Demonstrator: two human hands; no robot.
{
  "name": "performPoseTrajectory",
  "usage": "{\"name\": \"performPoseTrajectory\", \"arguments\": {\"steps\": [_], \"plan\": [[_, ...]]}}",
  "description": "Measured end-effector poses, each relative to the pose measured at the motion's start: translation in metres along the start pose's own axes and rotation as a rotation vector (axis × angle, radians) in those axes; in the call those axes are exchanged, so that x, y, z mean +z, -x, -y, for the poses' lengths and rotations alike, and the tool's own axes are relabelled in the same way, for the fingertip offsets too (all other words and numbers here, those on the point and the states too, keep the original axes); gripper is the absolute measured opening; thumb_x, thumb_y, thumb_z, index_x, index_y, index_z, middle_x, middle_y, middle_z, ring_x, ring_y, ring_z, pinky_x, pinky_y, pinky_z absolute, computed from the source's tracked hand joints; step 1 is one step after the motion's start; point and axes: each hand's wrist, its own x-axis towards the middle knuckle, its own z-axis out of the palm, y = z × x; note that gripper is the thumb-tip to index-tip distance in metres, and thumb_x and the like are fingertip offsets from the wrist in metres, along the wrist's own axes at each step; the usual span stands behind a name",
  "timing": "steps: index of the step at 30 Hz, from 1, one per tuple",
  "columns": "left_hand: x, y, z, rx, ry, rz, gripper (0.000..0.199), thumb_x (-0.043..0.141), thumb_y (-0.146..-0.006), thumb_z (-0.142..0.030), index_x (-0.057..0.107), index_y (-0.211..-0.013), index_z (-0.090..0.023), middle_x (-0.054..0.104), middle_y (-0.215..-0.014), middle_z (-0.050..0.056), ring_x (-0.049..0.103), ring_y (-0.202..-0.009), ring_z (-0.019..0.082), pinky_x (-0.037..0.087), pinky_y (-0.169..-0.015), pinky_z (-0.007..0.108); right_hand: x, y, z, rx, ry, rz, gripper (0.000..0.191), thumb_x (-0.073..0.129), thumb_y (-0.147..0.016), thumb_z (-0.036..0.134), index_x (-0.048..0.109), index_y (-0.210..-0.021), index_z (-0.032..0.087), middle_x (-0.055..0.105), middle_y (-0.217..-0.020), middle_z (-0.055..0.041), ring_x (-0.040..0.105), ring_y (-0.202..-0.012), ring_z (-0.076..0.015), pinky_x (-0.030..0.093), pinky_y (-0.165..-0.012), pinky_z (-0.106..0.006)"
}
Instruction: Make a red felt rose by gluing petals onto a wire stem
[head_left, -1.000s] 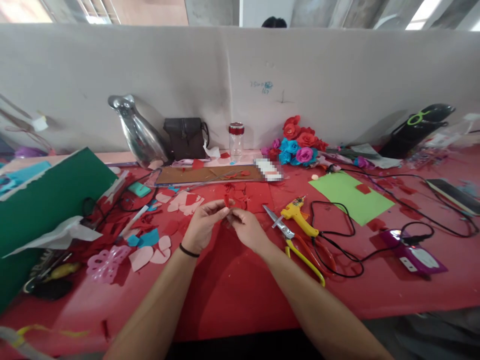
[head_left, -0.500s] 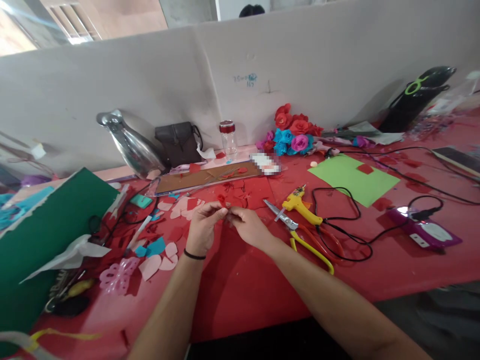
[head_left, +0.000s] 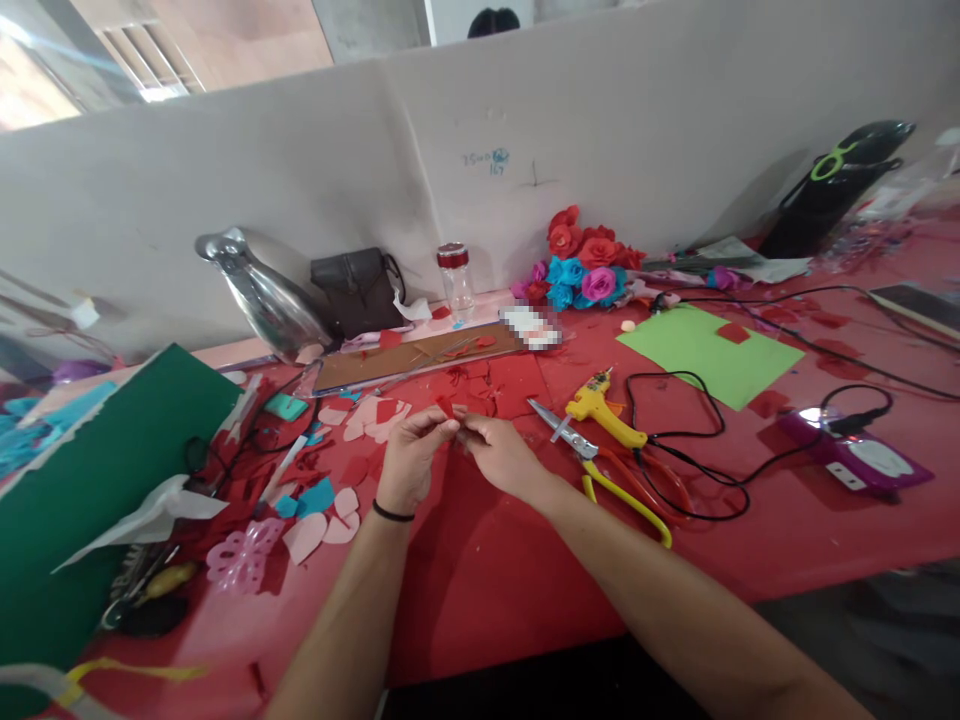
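Over the middle of the red-covered table, my left hand (head_left: pixel 411 455) and my right hand (head_left: pixel 501 452) meet with fingertips pinched together. A small red paper petal (head_left: pixel 445 405) sticks up between them, its lower part hidden by the fingers. Both hands are closed on it. Right of my right hand lie scissors (head_left: pixel 577 445) with yellow and red handles, blades pointing away. A yellow glue gun (head_left: pixel 606 412) rests just beyond them. To the left of my left hand are scattered pink paper petals (head_left: pixel 306 537) and blue paper pieces (head_left: pixel 315 496).
Red, blue and pink paper flowers (head_left: pixel 596 262) stand by the partition. Nearby are a glass jar (head_left: pixel 456 280), a dark pouch (head_left: pixel 358 292) and a steel flask (head_left: pixel 262 295). A black cord (head_left: pixel 709 516) loops toward a purple power strip (head_left: pixel 862 462). Green board (head_left: pixel 97 500) borders the left.
The red paper between my fingertips looked curled like a bud and now shows a flatter, pointed shape. Both hands stay in nearly the same place; the view has shifted slightly.
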Motion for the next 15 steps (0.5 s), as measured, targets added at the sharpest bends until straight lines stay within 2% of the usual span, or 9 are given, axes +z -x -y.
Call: {"name": "performPoseTrajectory", "arguments": {"steps": [2, 6, 11, 15], "plan": [[-0.0011, -0.0002, 0.0015, 0.014, 0.015, -0.013, 0.015, 0.079, -0.052, -0.022, 0.068, -0.06, -0.017, 0.069, -0.07, 0.003, 0.06, -0.067, 0.015, 0.047, -0.064, 0.027, 0.0001, 0.0001, -0.0012, 0.002, -0.003, 0.005, 0.025, 0.047, -0.086, 0.019, 0.066, -0.101, 0.024, 0.07, -0.097, -0.0036, 0.063, -0.09, -0.0214, 0.046, -0.083, -0.035], [-0.0036, -0.0002, 0.0036, 0.0, 0.032, 0.032, 0.017, 0.079, -0.055, -0.024, 0.07, -0.068, -0.017, 0.07, -0.072, 0.003, 0.06, -0.067, 0.014, 0.046, -0.064, 0.025, -0.001, 0.0007, -0.001, 0.029, 0.049, -0.003, 0.022, 0.047, -0.082, 0.014, 0.068, -0.085, 0.02, 0.07, -0.08, -0.0018, 0.062, -0.076, -0.0185, 0.047, -0.076, -0.031], [-0.0027, 0.0006, 0.0005, 0.021, 0.015, 0.016, 0.017, 0.079, -0.056, -0.027, 0.07, -0.067, -0.017, 0.069, -0.07, 0.003, 0.058, -0.064, 0.014, 0.046, -0.063, 0.026, 0.0, 0.0007, 0.0018, 0.027, 0.012, 0.006, 0.026, 0.046, -0.083, 0.016, 0.065, -0.1, 0.021, 0.07, -0.092, -0.0038, 0.063, -0.085, -0.0204, 0.045, -0.081, -0.033], [-0.0016, 0.0004, -0.0004, -0.016, 0.029, 0.017, 0.024, 0.079, -0.055, -0.025, 0.071, -0.077, -0.017, 0.067, -0.07, 0.002, 0.056, -0.061, 0.013, 0.045, -0.059, 0.025, 0.0008, -0.0002, -0.0001, 0.04, 0.02, 0.002, 0.02, 0.045, -0.085, 0.019, 0.065, -0.087, 0.019, 0.068, -0.081, -0.0037, 0.061, -0.074, -0.0183, 0.045, -0.073, -0.03]]}}
